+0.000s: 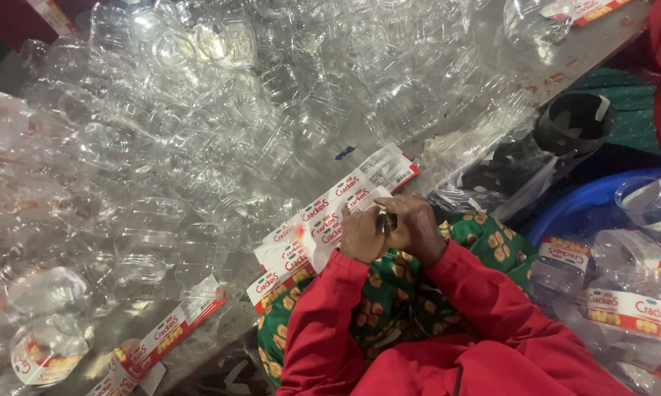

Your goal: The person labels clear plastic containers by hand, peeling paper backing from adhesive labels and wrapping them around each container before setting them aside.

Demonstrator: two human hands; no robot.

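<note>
Both hands meet at frame centre: left hand (361,235) and right hand (412,226) pinch a small dark object (386,220) between fingertips (I can't identify it), just above the red-and-white label strips (323,220). Clear plastic jars (198,110) blur together upper left.

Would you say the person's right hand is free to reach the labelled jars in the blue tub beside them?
Probably yes. The blue tub lies open on the right hand's side, and nothing covers the labelled jars. But both hands are pinched together on a label strip, with the left hand alongside.
</note>
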